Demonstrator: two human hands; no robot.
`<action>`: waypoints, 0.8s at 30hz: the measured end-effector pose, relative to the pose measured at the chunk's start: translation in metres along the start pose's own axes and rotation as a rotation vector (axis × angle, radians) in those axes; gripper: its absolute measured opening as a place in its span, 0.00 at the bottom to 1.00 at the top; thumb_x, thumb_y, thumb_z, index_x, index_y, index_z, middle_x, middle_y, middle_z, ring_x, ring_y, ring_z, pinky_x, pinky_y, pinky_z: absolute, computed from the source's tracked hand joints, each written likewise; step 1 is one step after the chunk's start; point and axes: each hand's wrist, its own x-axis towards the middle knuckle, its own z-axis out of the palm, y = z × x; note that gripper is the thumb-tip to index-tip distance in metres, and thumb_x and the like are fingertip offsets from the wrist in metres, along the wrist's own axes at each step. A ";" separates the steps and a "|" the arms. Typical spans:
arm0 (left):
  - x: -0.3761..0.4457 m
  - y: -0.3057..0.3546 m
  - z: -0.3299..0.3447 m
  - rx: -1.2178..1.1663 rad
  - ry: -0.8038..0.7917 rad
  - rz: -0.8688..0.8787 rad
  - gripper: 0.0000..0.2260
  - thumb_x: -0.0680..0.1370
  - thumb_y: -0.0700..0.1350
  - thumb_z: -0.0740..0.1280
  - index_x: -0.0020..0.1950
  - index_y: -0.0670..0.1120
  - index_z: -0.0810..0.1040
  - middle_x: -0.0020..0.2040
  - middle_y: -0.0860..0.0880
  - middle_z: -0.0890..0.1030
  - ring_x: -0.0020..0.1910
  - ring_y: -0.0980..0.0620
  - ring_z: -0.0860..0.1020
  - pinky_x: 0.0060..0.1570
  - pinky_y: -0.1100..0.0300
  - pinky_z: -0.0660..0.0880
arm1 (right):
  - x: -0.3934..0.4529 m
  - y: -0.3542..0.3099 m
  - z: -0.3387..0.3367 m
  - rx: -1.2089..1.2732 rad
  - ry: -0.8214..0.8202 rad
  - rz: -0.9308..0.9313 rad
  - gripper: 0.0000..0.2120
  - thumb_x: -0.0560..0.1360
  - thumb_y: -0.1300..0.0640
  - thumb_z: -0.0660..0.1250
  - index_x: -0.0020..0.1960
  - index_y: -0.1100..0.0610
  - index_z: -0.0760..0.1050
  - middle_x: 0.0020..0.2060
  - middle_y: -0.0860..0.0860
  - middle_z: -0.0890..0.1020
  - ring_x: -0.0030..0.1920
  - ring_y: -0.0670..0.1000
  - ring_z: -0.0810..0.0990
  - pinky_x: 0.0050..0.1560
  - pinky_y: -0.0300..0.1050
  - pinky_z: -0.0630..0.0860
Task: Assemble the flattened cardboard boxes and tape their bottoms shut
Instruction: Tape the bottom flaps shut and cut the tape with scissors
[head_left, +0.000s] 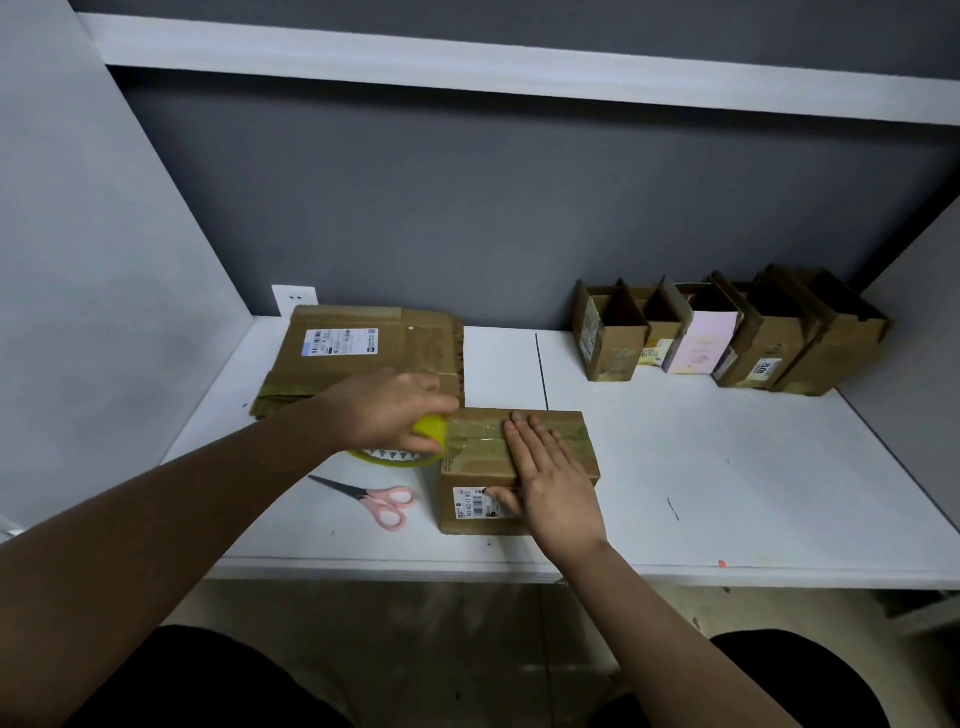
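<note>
One box (517, 467) sits upturned at the table's (701, 467) front edge, your right hand (545, 478) flat and open on its taped seam while your left hand (395, 410) grips the tape roll (415, 441) beside it; next, cut with the scissors (374, 501).

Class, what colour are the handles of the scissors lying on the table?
Pink. The scissors show best in the head view, just left of the box.
</note>
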 end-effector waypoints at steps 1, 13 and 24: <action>0.002 0.000 0.000 0.024 -0.010 0.016 0.21 0.76 0.61 0.62 0.66 0.54 0.69 0.60 0.51 0.72 0.55 0.51 0.74 0.43 0.61 0.71 | 0.000 0.000 0.000 0.003 -0.006 -0.002 0.36 0.74 0.36 0.51 0.70 0.60 0.70 0.67 0.55 0.74 0.67 0.55 0.74 0.66 0.54 0.68; -0.005 -0.010 0.029 -0.027 -0.030 -0.021 0.22 0.76 0.59 0.64 0.69 0.54 0.69 0.60 0.51 0.74 0.54 0.53 0.75 0.42 0.64 0.69 | -0.001 0.001 0.004 0.002 -0.005 -0.005 0.36 0.74 0.35 0.51 0.72 0.58 0.68 0.69 0.54 0.73 0.69 0.54 0.72 0.70 0.53 0.62; -0.008 -0.005 0.068 -0.310 0.160 -0.145 0.20 0.73 0.56 0.70 0.62 0.51 0.74 0.56 0.51 0.76 0.52 0.52 0.75 0.44 0.61 0.72 | 0.004 -0.010 -0.003 -0.015 -0.012 0.031 0.33 0.72 0.33 0.51 0.70 0.48 0.70 0.66 0.58 0.74 0.66 0.59 0.74 0.67 0.58 0.66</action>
